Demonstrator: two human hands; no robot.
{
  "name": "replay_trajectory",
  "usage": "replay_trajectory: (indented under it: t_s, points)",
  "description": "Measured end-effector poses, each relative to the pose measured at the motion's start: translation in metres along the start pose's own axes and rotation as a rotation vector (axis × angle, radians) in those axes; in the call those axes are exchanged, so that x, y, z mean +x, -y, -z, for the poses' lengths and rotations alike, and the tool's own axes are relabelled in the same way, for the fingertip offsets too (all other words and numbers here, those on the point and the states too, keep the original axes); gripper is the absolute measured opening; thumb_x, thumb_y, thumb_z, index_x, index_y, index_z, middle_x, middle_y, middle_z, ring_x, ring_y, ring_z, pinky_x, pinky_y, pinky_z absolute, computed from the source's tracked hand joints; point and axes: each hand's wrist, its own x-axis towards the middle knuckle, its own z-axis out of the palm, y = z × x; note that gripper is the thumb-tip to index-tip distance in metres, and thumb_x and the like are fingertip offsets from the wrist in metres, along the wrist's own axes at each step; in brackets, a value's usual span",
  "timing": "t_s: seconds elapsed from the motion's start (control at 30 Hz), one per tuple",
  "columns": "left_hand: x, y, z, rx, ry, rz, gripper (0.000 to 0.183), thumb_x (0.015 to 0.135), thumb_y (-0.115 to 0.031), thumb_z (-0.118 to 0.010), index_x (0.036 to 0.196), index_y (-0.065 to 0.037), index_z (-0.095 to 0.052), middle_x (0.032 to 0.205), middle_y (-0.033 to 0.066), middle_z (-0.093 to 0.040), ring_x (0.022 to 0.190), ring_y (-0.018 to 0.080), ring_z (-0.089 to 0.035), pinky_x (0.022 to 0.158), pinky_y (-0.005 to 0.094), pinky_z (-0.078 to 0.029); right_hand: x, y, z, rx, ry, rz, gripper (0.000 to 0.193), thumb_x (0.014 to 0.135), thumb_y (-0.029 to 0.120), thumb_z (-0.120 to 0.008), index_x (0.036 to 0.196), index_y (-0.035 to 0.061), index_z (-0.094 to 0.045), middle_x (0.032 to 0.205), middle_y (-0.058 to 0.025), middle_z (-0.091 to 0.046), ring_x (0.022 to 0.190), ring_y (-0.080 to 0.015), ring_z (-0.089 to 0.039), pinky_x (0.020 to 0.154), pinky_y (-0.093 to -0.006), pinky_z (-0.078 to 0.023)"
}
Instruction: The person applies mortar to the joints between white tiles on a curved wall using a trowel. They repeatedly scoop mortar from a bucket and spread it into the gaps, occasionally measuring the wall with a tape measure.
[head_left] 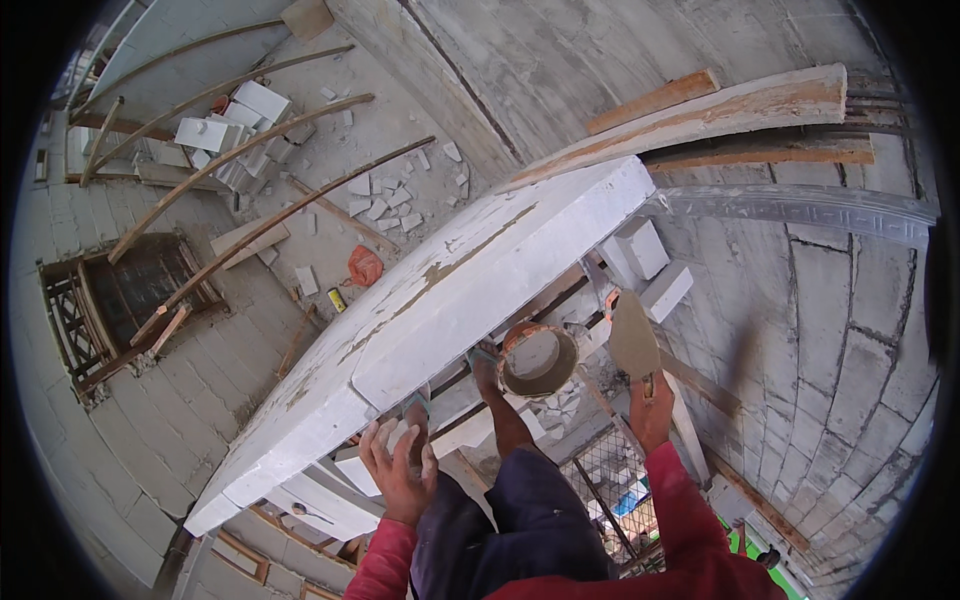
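Note:
My right hand (652, 412) grips the handle of a trowel (633, 335). Grey mortar covers its broad blade, which points away from me. Left of the blade stands a round bucket (561, 378), crusted with mortar and holding some grey mix. My left hand (398, 470) is empty, its dusty fingers apart and slightly curled. It is beside the near edge of a white block wall (430, 350); whether the fingertips touch it, I cannot tell. A line of mortar (440, 270) runs along the top of that wall.
My feet stand on narrow planks beside the wall, with gaps and a metal grid (610, 470) below. White blocks (640, 250) are stacked behind the bucket. Beyond the wall, far below, lie rubble (390, 205), long wooden poles (290, 225) and an orange bag (364, 266).

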Motion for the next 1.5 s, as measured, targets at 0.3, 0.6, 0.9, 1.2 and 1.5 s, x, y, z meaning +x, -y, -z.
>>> replay_trajectory:
  t_s: [0.3, 0.6, 0.9, 1.2, 1.5]
  points:
    - [0.059, 0.068, 0.007, 0.328, 0.188, -0.387, 0.091, 0.079, -0.026, -0.087, 0.160, -0.015, -0.046, 0.170, 0.0266, -0.028, 0.158, 0.0472, -0.023, 0.129, 0.0610, -0.019, -0.172, -0.118, -0.125, -0.330, 0.183, -0.305, 0.040, 0.099, 0.032, -0.067, 0.128, 0.0050, -0.060, 0.118, -0.0218, -0.072, 0.101, -0.0460, -0.072, 0.087, -0.0560, -0.056]
    - [0.054, 0.098, -0.004, 0.564, 0.144, -0.496, 0.077, 0.098, -0.017, -0.067, 0.167, -0.010, -0.033, 0.173, 0.0272, -0.021, 0.159, 0.0487, -0.021, 0.128, 0.0598, -0.023, -0.142, -0.231, -0.246, -0.394, 0.346, -0.419, 0.040, 0.101, 0.038, -0.066, 0.129, 0.0093, -0.061, 0.109, -0.0190, -0.076, 0.101, -0.0394, -0.076, 0.087, -0.0533, -0.061]
    - [0.053, 0.114, -0.023, 0.692, 0.099, -0.482, 0.079, 0.111, -0.037, -0.050, 0.171, -0.005, -0.008, 0.175, 0.0271, -0.011, 0.162, 0.0447, -0.014, 0.128, 0.0584, -0.021, -0.077, -0.313, -0.314, -0.612, 0.102, -0.034, 0.015, 0.096, 0.015, -0.063, 0.105, 0.0128, -0.075, 0.094, -0.0092, -0.075, 0.089, -0.0264, -0.077, 0.074, -0.0418, -0.060]
    - [0.049, 0.105, -0.021, 0.883, 0.087, -0.405, 0.086, 0.112, -0.048, -0.045, 0.170, -0.003, 0.001, 0.176, 0.0267, -0.005, 0.164, 0.0428, -0.009, 0.130, 0.0571, -0.016, -0.069, -0.314, -0.295, -0.105, 0.150, -0.158, 0.017, 0.086, 0.024, -0.071, 0.089, 0.0117, -0.083, 0.089, -0.0118, -0.079, 0.090, -0.0304, -0.078, 0.078, -0.0444, -0.059]
    - [-0.015, 0.075, -0.029, 1.053, 0.169, -0.495, 0.093, 0.108, -0.050, -0.052, 0.169, -0.001, -0.003, 0.174, 0.0279, -0.010, 0.162, 0.0450, -0.013, 0.129, 0.0613, -0.015, -0.173, -0.325, -0.326, 0.387, -0.081, -0.287, 0.044, 0.100, 0.027, -0.074, 0.130, -0.0033, -0.065, 0.108, -0.0214, -0.074, 0.095, -0.0370, -0.073, 0.088, -0.0455, -0.058]
